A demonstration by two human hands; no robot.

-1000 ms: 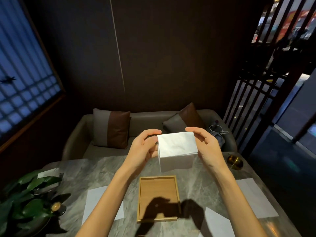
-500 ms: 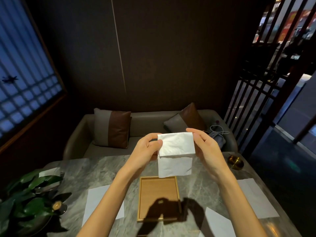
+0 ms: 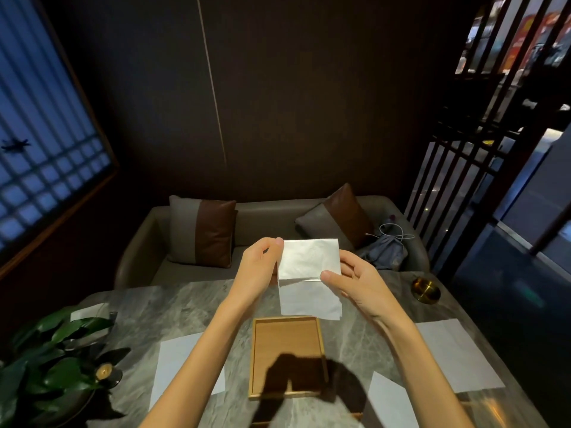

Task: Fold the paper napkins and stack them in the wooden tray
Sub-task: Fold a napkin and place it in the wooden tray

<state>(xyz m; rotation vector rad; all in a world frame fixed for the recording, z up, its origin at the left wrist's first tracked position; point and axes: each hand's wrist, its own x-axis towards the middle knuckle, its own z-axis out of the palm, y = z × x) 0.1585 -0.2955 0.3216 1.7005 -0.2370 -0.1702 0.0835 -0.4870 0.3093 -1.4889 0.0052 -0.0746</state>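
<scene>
White napkin [image 3: 310, 278] partly hides left hand [image 3: 259, 267] fingers.

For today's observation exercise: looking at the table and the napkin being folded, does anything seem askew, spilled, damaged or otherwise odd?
Nothing is spilled or damaged. The wooden tray sits square and holds no napkins. The napkin, held in the air by the left hand and right hand, has a slightly uneven lower edge. One flat sheet lies at an angle.

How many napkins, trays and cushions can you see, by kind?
Napkins: 4, one held by the left hand and right hand, three flat on the table
Tray: 1
Cushions: 2
Total: 7
</scene>
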